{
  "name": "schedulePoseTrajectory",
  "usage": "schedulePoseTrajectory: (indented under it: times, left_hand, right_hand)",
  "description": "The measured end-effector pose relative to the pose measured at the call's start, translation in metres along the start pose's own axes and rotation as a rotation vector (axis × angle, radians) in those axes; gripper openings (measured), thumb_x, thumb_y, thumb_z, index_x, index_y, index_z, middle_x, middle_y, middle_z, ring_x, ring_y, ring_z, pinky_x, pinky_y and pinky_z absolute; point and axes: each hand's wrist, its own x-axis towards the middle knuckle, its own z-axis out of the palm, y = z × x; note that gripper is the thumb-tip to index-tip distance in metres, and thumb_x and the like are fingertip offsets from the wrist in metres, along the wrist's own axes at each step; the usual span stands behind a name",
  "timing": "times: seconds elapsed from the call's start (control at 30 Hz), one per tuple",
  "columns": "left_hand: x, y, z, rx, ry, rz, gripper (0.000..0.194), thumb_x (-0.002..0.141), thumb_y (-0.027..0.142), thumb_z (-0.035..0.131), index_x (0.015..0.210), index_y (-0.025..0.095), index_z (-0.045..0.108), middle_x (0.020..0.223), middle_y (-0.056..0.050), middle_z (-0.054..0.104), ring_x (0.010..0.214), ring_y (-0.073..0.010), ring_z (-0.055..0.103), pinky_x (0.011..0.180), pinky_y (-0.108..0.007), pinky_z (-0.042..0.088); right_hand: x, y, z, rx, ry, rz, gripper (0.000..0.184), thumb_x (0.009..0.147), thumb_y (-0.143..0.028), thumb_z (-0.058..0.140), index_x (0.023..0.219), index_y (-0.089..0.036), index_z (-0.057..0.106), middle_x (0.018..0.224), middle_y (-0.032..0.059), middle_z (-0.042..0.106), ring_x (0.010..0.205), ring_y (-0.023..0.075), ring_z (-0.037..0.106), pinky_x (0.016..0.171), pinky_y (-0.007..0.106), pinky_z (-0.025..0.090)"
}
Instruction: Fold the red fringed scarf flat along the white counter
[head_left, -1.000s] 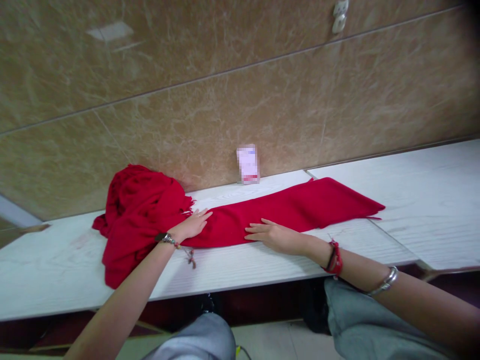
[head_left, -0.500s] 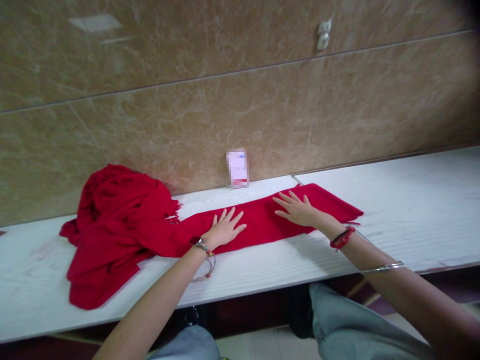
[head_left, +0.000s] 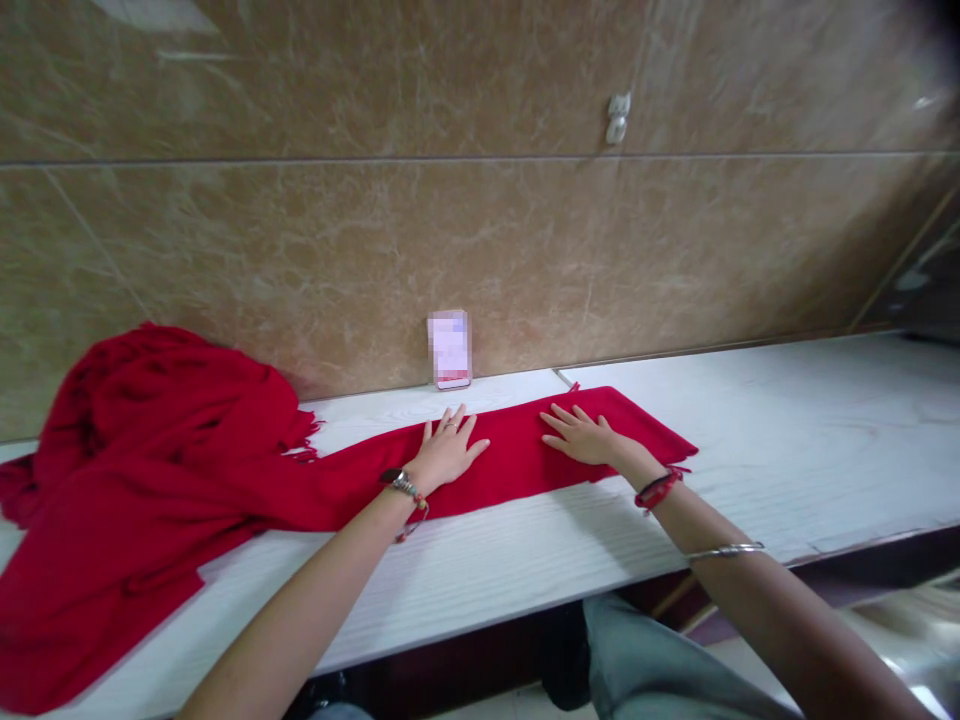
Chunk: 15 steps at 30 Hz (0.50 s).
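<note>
A long red scarf [head_left: 510, 460] with fringed ends lies along a white wood-grain counter. Its right part is a flat, folded strip, while the left part is heaped in loose folds against the wall. My left hand [head_left: 446, 455] rests on the strip near its middle, fingers spread and palm down. Farther right on the same strip, my right hand [head_left: 581, 438] lies flat with its fingers apart. Neither hand grips the cloth. Part of the scarf is hidden under both hands, and the heap runs past the left edge of the view.
A phone [head_left: 450, 350] with a blurred screen leans upright against the brown marble-tiled wall [head_left: 337, 250]. A small white cat-shaped hook [head_left: 618, 118] is fixed higher up. The white counter [head_left: 810, 430] extends to the right, its front edge close to my legs.
The view has turned, so the scarf heap sits farther left in the picture and more counter shows at right. Both hands stay flat on the scarf, my right hand slightly nearer the left.
</note>
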Motion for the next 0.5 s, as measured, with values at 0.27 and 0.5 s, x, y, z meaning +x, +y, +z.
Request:
schedulePoseTrajectory:
  times: [0.27, 0.5]
  left_hand:
    - [0.010, -0.014, 0.018, -0.011, 0.065, 0.105, 0.066, 0.085, 0.057, 0.018, 0.137, 0.017, 0.023, 0.145, -0.006, 0.016, 0.133, -0.0230, 0.010, 0.105, -0.046, 0.014]
    - [0.007, -0.012, 0.021, -0.041, 0.122, 0.047, 0.066, 0.084, 0.052, 0.025, 0.136, 0.010, 0.025, 0.144, -0.010, 0.021, 0.133, -0.0230, 0.013, 0.106, -0.043, 0.015]
  right_hand:
    - [0.001, 0.001, -0.008, -0.056, -0.035, 0.022, 0.055, 0.086, -0.055, 0.025, 0.137, -0.035, 0.020, 0.146, 0.0044, 0.015, 0.129, 0.0381, 0.016, 0.089, 0.068, 0.025]
    - [0.020, -0.068, -0.012, -0.011, 0.260, -0.437, 0.051, 0.091, -0.039, 0.026, 0.137, -0.018, 0.025, 0.143, 0.0106, 0.024, 0.130, 0.0291, 0.019, 0.098, 0.053, 0.029]
